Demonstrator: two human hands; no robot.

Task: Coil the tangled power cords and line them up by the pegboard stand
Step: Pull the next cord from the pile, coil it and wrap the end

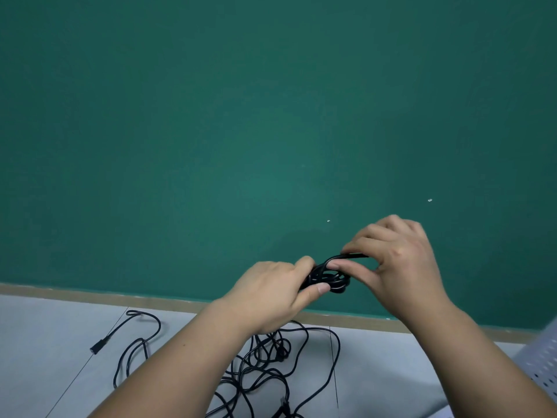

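- A small bundle of black coiled cord point(328, 276) is held up before the green wall point(271, 116), between both hands and above the floor point(45, 342).
- The grip of the left hand point(271, 292) is closed round the bundle's near end, with the thumb pressed on the loops.
- The grip of the right hand point(398, 267) is pinched on a strand at the bundle's top.
- The step in hand is judged to be the finishing of one coil, with a last turn being wrapped or tucked.
- The tangled cords point(265, 372) are seen loose on the floor below the forearms, with one plug point(98, 346) lying out to the left.
- The pegboard stand point(542, 357) is glimpsed at the lower right edge.
- Next, the loose end needs to be secured so that the loops are not sprung. The coil can then be set down by the stand.
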